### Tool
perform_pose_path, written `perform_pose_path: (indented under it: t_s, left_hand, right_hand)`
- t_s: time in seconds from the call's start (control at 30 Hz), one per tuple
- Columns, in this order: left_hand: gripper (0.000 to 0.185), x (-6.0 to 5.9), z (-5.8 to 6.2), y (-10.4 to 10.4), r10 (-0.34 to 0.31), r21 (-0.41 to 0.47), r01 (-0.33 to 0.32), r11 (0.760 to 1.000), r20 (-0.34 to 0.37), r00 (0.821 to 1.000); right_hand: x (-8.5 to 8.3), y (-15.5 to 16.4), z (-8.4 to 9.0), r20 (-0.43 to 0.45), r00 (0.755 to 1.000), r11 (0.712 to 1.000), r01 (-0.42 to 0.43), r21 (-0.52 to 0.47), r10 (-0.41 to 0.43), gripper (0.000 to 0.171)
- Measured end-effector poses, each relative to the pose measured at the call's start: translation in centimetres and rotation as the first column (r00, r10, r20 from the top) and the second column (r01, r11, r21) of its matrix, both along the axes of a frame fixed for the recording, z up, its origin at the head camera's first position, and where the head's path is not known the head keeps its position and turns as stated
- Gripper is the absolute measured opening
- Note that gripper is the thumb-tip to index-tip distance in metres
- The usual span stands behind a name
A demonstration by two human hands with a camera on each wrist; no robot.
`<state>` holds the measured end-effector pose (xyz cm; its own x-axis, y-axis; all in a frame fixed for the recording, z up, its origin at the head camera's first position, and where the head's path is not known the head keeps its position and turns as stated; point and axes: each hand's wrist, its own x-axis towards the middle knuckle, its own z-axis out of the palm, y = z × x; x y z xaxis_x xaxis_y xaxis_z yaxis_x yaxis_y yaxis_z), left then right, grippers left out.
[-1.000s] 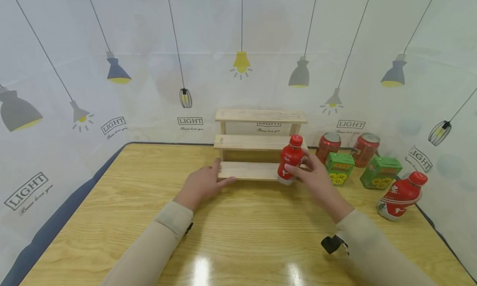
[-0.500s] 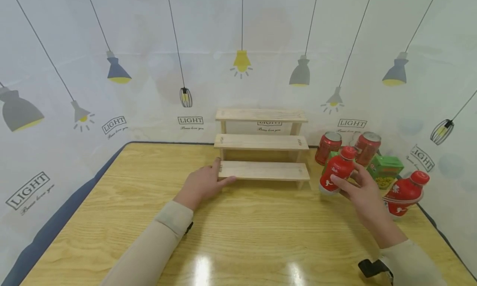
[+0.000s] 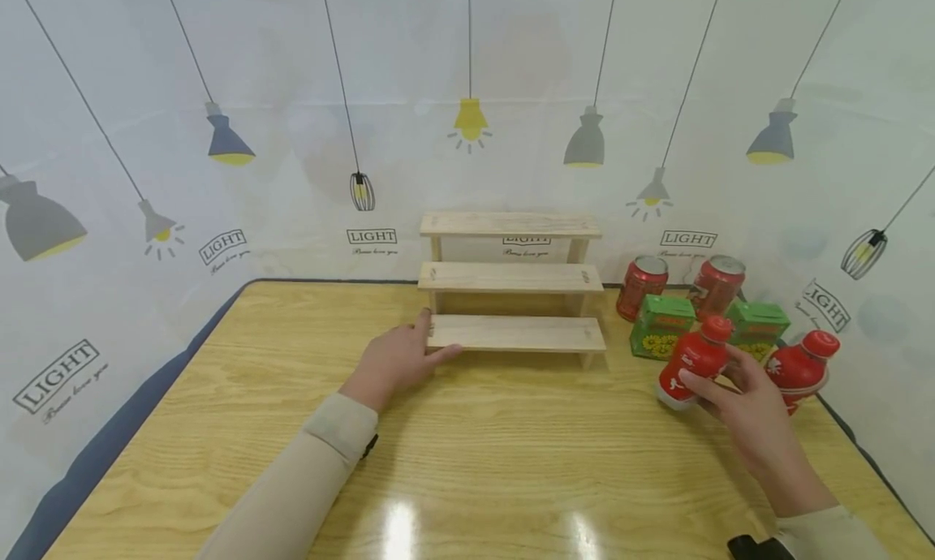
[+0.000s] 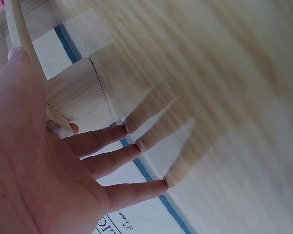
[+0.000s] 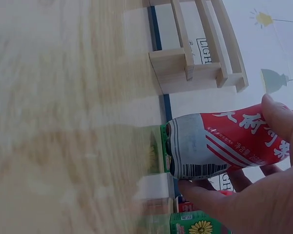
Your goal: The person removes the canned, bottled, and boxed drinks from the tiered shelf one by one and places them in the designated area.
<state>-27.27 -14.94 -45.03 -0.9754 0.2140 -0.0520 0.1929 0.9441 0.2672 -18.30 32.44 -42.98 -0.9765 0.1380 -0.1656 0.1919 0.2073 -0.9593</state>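
Standing at the back of the table, the empty wooden rack is steadied by the left hand, fingers straight against its left end. Right of the rack, the right hand curls round a red bottle, tilted just above the tabletop. Two cartons, two cans and another bottle crowd behind it.

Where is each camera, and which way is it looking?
Head: on the person's head, looking forward and down at the table, wooden shelf, both arms.
Left wrist: on the left wrist, facing the left hand at the shelf's edge.
Right wrist: on the right wrist, facing the right hand holding the red bottle.
All three show the shelf.
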Motion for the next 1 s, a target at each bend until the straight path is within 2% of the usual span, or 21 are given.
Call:
perform_pose_path:
  t_s: [0.4,0.63,0.83,1.0]
  left_hand:
    - [0.111,0.2,0.1,0.0,-0.005,-0.002,0.005,1.0,0.005,1.0]
    - [0.111,-0.1,0.1,0.1,-0.003,-0.006,0.003,1.0,0.007,1.0]
    - [0.111,0.1,0.0,0.3,-0.01,0.004,0.01,1.0,-0.001,1.0]
    - [0.111,0.2,-0.2,0.4,-0.01,0.004,0.01,1.0,0.002,1.0]
  right_hand:
    - [-0.2,1.1,-1.2,-0.008,0.998,0.997,0.058,0.059,-0.057,0.103]
    - [-0.6,2.0,-1.5,-0.019,0.999,0.998,0.05,0.045,-0.05,0.087]
    - [-0.6,2.6,-1.1,0.032,0.999,0.985,0.025,0.172,-0.031,0.102]
    - [-0.3,2.9,-1.0,0.035,0.999,0.985,0.001,0.172,-0.008,0.102]
